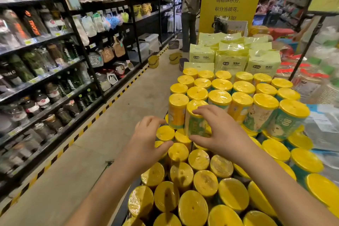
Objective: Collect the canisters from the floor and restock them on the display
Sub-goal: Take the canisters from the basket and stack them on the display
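A stacked display (238, 90) of several yellow-lidded canisters fills the right half of the head view, in an upper tier and a lower tier. My right hand (220, 132) grips one green-and-white canister (195, 121) at the front left corner of the upper tier, fingers over its lid and thumb low on its side. My left hand (146, 139) hovers just left of it with fingers spread and holds nothing, above the lower tier's lids (165, 133).
Dark shelving (55, 71) with packaged goods lines the left side behind a yellow-black floor stripe (102, 113). The aisle floor (128, 115) runs between. Yellow baskets (153, 61) stand on the floor farther down. A person (189, 9) stands at the far end. Yellow-green packs (231, 55) lie behind the canisters.
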Tool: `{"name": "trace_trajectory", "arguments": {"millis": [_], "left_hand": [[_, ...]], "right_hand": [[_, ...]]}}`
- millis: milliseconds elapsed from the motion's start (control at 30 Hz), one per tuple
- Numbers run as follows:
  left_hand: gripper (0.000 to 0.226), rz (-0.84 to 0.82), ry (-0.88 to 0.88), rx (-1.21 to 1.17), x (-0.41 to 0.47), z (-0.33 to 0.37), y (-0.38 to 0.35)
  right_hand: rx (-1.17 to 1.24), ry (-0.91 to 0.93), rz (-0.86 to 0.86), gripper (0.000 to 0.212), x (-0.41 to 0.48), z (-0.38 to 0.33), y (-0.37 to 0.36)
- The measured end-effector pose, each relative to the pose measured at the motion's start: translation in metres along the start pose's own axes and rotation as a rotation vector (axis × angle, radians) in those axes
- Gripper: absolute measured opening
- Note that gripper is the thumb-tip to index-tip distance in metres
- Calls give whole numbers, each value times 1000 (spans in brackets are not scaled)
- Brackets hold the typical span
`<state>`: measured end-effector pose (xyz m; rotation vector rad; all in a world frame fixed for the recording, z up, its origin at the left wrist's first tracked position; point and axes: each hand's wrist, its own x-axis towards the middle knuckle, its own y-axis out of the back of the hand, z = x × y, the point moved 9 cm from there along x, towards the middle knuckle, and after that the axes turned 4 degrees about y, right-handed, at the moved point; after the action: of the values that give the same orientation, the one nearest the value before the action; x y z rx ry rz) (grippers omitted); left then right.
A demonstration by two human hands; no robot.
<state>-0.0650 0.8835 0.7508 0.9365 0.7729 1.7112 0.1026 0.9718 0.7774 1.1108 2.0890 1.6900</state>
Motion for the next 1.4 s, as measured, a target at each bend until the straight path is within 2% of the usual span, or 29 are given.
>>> {"name": "trace_trajectory", "arguments": {"millis": [67,167,300,400,600,900,1167,1400], "left_hand": [[61,-23,-5,76,-19,6,4],[63,-28,34,214,-50,15,9],[62,-88,189,410,-101,15,17],[62,-75,331,445,-144,14,28],[64,-21,615,519,-249,12,48],[64,81,1027,513,-437,4,87],[64,140,1165,424,-544,-20,100],[63,144,1179,344,-616,-78,112]], "right_hand": [[-45,68,-95,73,-17,-28,-1],[-44,217,-139,67,-45,-65,-4],[-1,302,-143,59,-71,-95,-9],[20,400,-148,56,-85,-128,-11],[-8,638,-287,50,-132,-207,-37],[110,903,-439,53,-213,-319,-72],[121,965,-530,54,-258,-382,-112],[47,960,-596,57,-279,-447,-169]]}}
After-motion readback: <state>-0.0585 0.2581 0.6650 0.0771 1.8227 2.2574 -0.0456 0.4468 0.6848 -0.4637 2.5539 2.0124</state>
